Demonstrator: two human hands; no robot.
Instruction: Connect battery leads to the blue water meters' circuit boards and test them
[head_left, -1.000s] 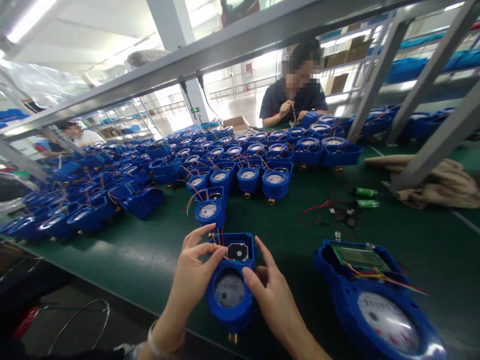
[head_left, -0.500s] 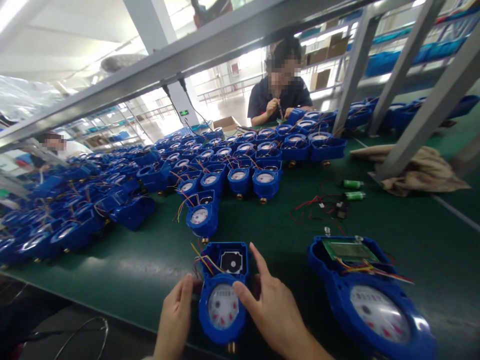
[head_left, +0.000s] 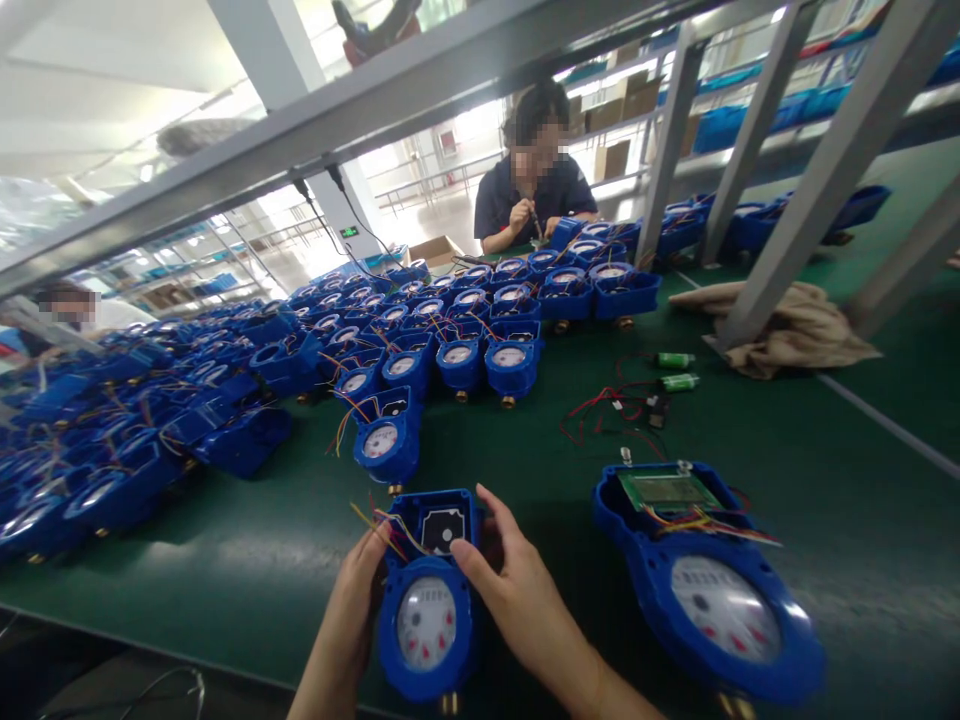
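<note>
Between my two hands is a blue water meter (head_left: 426, 625) with a white dial, its brass fitting toward me. Its square compartment (head_left: 444, 527) holds a black-and-white part, and loose coloured wires stick out to the left. My left hand (head_left: 358, 590) grips the left side, fingertips near the wires. Along the right side lies my right hand (head_left: 517, 585), its thumb over the compartment's edge and its other fingers partly hidden behind the casing. To the right rests a second water meter (head_left: 724, 610), with a green circuit board and display (head_left: 669, 491) in its compartment.
Many blue meters (head_left: 457, 360) crowd the green table's far and left parts; one (head_left: 386, 440) stands just beyond my hands. Green batteries (head_left: 679, 382), red-black wires (head_left: 589, 402) and a beige cloth (head_left: 795, 325) lie right. Metal posts (head_left: 799, 190) rise there. A co-worker (head_left: 534, 185) sits opposite.
My left hand has moved up along the meter's left side and closed in on it near the wires. My right thumb has shifted up toward the compartment. The camera view has turned slightly right.
</note>
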